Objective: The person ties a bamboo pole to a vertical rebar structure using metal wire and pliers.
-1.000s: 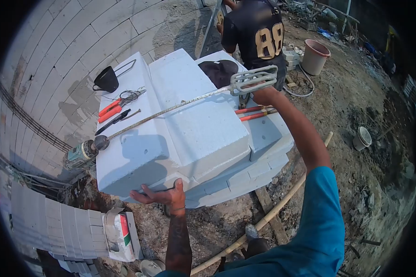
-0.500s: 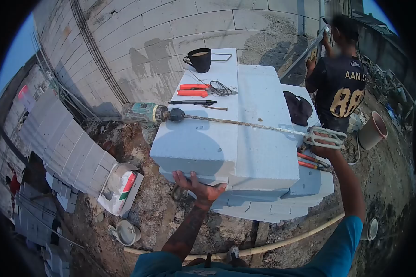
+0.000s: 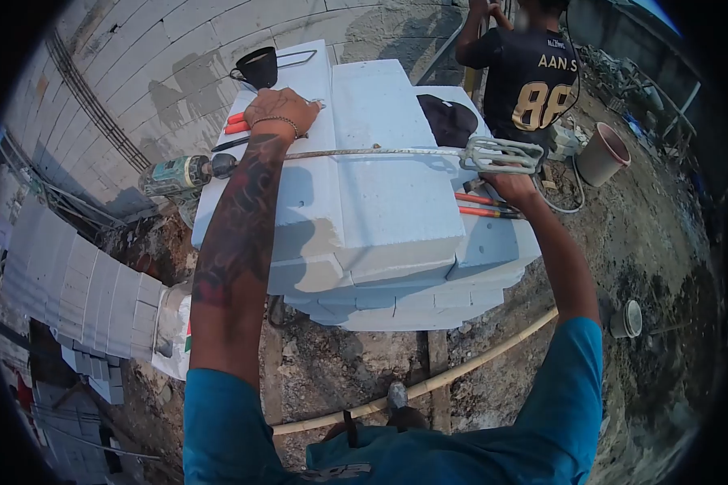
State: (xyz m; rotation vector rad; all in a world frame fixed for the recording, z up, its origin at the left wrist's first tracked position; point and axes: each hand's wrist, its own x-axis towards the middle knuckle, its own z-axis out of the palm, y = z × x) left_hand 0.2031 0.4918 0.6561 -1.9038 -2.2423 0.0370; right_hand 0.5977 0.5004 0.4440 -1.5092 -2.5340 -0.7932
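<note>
White, pale-faced blocks (image 3: 392, 174) form a stepped stack in front of the person, and a green and black drill (image 3: 172, 176) lies at its left edge. From the drill's chuck a long metal rod (image 3: 380, 151) runs across the top of the stack to a pale, looped paddle (image 3: 501, 155) on the right.

The left hand (image 3: 281, 111) is palm down with its fingers curled, over the red-handled pliers (image 3: 237, 123); the fingertips are hidden, so whether they pinch anything cannot be told. The right hand (image 3: 511, 187) is at the paddle, bent around its lower side; its fingers are partly covered by the loops, and its grip cannot be made out.

A black pen (image 3: 231, 144) lies just beside the pliers, between them and the drill. Beyond the left hand stands a black cup (image 3: 259, 68), next to a bent metal loop (image 3: 299, 59). A dark cap (image 3: 449, 120) rests on the stack behind the paddle, and a tool with orange handles (image 3: 489, 212) lies below the right hand. A co-worker (image 3: 530, 73) in a black shirt stands beyond the stack, near a tall bucket (image 3: 601, 155).
</note>
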